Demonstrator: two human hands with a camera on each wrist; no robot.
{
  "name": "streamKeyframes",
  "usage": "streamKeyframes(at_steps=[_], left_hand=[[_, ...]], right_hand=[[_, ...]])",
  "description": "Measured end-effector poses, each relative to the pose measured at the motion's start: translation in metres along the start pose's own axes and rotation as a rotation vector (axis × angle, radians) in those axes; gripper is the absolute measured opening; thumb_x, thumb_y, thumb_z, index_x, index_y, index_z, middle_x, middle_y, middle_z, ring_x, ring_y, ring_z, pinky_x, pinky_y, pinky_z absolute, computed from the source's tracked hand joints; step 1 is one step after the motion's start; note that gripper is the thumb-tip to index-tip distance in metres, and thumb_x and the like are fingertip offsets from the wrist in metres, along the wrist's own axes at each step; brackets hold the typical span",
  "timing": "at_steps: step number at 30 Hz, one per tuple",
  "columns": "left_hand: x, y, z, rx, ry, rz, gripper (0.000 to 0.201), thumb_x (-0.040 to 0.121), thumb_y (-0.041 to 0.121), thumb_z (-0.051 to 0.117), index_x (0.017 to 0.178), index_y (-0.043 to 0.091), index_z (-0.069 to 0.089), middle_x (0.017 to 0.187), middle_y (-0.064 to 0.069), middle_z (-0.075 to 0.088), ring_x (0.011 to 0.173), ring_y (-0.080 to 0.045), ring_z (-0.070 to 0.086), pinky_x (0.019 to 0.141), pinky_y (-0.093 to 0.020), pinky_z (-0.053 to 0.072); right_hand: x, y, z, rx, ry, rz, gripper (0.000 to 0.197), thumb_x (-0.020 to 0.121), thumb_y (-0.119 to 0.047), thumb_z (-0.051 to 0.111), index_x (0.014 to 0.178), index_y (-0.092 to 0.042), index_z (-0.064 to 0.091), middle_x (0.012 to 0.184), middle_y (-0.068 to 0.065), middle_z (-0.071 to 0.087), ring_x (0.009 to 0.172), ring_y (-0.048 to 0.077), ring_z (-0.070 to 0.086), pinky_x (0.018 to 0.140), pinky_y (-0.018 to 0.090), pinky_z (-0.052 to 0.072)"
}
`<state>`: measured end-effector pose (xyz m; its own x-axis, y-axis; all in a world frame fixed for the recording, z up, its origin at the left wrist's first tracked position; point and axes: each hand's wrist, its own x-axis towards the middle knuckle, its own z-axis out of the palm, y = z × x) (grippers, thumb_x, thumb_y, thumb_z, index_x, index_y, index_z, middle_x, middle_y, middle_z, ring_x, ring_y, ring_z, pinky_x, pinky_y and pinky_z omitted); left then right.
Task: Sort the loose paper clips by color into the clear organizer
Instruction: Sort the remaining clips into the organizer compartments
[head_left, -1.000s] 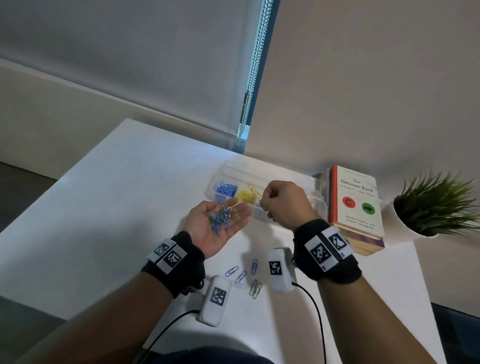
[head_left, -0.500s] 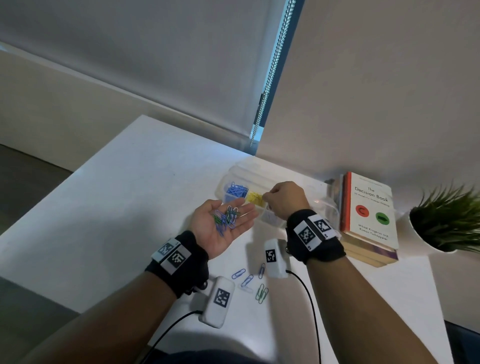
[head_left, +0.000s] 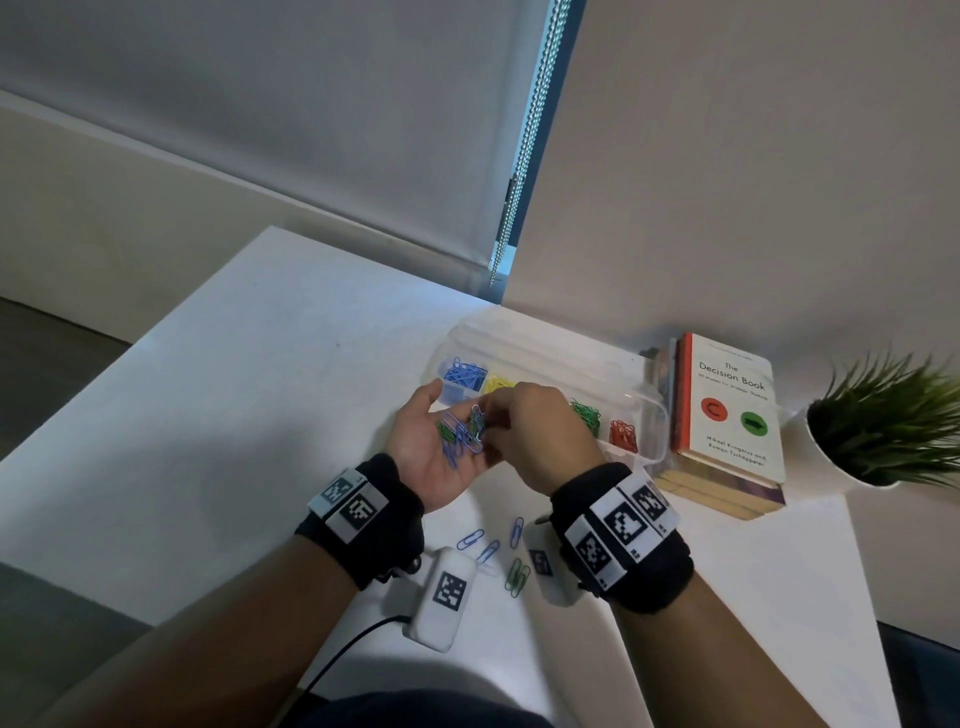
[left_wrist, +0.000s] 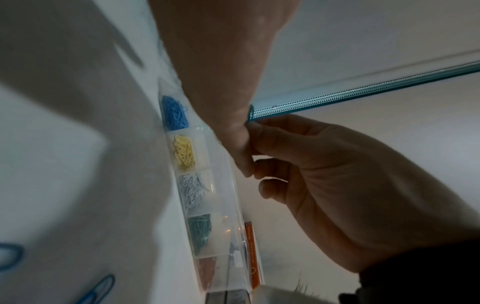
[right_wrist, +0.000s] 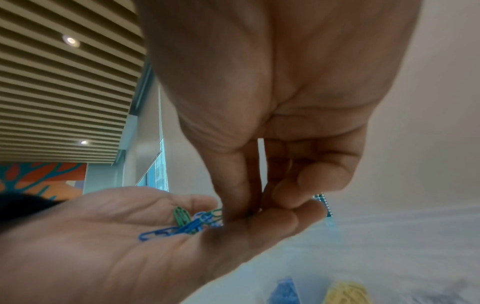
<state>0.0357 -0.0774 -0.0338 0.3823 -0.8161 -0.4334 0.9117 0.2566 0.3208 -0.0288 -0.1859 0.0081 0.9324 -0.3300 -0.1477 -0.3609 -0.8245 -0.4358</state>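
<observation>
My left hand (head_left: 427, 451) lies palm up in front of the clear organizer (head_left: 551, 351), carrying a small pile of blue and green paper clips (head_left: 462, 431). My right hand (head_left: 535, 427) reaches over from the right. Its thumb and fingertips (right_wrist: 241, 197) press together into the pile (right_wrist: 192, 222) and pinch at a clip there. The organizer's compartments hold blue clips (head_left: 464, 375), yellow clips (head_left: 496, 385), white clips (left_wrist: 192, 190), green clips (head_left: 587, 417) and red clips (head_left: 623, 435). Loose blue clips (head_left: 485, 543) and green clips (head_left: 517, 576) lie on the white table between my wrists.
A stack of books (head_left: 732, 410) stands right of the organizer, and a potted plant (head_left: 893, 423) further right. A blind's bead chain (head_left: 525, 156) hangs behind the organizer. The table's edge (head_left: 130, 374) runs diagonally on the left. Wrist camera units (head_left: 441, 597) hang by the loose clips.
My right hand carried a yellow clip to the organizer's yellow compartment, then came back to the pile on my left palm. The left hand stayed palm up.
</observation>
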Motion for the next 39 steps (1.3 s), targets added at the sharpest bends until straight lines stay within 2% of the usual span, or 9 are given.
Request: streamKeyframes(at_steps=[4,10,12,16,20,24,30,34,39], left_hand=[[-0.001,0.000,-0.001,0.001,-0.008,-0.010,0.073,0.098,0.051,0.020,0.130,-0.006,0.053,0.124,-0.024,0.062,0.104,-0.033,0.066,0.096,-0.046,0.049],[-0.002,0.000,0.000,0.012,0.023,0.022,0.065,0.099,0.046,0.025,0.127,-0.005,0.053,0.098,-0.020,0.068,0.081,-0.029,0.069,0.091,-0.043,0.051],[-0.002,0.000,0.001,0.049,0.042,0.024,0.055,0.099,0.040,0.031,0.120,-0.003,0.057,0.093,-0.019,0.067,0.075,-0.027,0.069,0.088,-0.041,0.051],[-0.003,0.001,0.003,0.088,0.048,0.037,0.046,0.099,0.033,0.035,0.114,-0.003,0.060,0.088,-0.017,0.067,0.072,-0.026,0.069,0.090,-0.038,0.048],[-0.002,0.001,0.003,0.123,0.054,0.027,0.045,0.099,0.033,0.037,0.113,-0.002,0.061,0.092,-0.017,0.068,0.079,-0.027,0.067,0.074,-0.033,0.056],[-0.001,0.001,0.002,0.128,0.052,-0.003,0.044,0.098,0.031,0.039,0.120,-0.002,0.059,0.090,-0.017,0.067,0.073,-0.024,0.065,0.066,-0.028,0.057],[0.000,0.000,0.003,0.246,0.012,0.014,0.029,0.079,0.015,0.060,0.106,0.003,0.063,0.078,-0.008,0.061,0.061,-0.013,0.060,0.058,-0.020,0.052],[0.001,-0.001,0.004,0.340,0.016,0.022,0.021,0.091,-0.004,0.048,0.105,0.005,0.061,0.069,-0.004,0.060,0.058,-0.010,0.056,0.055,-0.017,0.048],[-0.002,0.001,0.003,0.370,0.020,0.012,0.025,0.094,-0.006,0.044,0.109,0.004,0.061,0.072,-0.006,0.064,0.057,-0.011,0.059,0.054,-0.018,0.050]], right_hand=[[-0.003,0.000,-0.001,0.003,0.007,-0.029,0.014,0.080,-0.013,0.057,0.084,-0.021,0.068,0.089,0.003,0.067,0.084,0.023,0.061,0.073,0.036,0.052],[-0.005,0.009,-0.016,0.167,0.057,0.018,0.009,0.082,-0.016,0.061,0.074,-0.019,0.061,0.072,-0.001,0.064,0.070,0.018,0.055,0.064,0.027,0.043],[-0.004,0.011,-0.019,0.250,0.042,0.034,0.007,0.080,-0.013,0.065,0.074,-0.016,0.063,0.063,-0.005,0.059,0.060,0.014,0.052,0.063,0.027,0.045],[-0.004,0.015,-0.022,0.332,0.024,0.054,0.009,0.080,-0.007,0.067,0.079,-0.016,0.065,0.061,-0.007,0.058,0.053,0.006,0.050,0.058,0.021,0.043],[-0.005,0.017,-0.024,0.341,0.042,0.055,0.010,0.082,-0.006,0.065,0.079,-0.016,0.065,0.062,-0.008,0.060,0.054,0.004,0.052,0.058,0.017,0.042],[-0.006,0.020,-0.026,0.370,0.064,0.047,0.013,0.083,-0.003,0.062,0.080,-0.015,0.066,0.067,-0.008,0.061,0.057,0.010,0.056,0.061,0.024,0.047],[-0.006,0.020,-0.027,0.377,0.101,0.026,0.019,0.084,-0.007,0.062,0.076,-0.024,0.066,0.067,-0.010,0.062,0.060,0.012,0.058,0.066,0.032,0.050],[-0.005,0.019,-0.024,0.408,0.088,0.030,0.015,0.084,-0.006,0.062,0.077,-0.018,0.066,0.066,-0.005,0.063,0.059,0.013,0.058,0.064,0.032,0.050],[-0.005,0.021,-0.023,0.444,0.129,0.072,0.023,0.087,-0.006,0.059,0.072,-0.024,0.060,0.066,-0.007,0.061,0.057,0.014,0.058,0.060,0.030,0.049]])
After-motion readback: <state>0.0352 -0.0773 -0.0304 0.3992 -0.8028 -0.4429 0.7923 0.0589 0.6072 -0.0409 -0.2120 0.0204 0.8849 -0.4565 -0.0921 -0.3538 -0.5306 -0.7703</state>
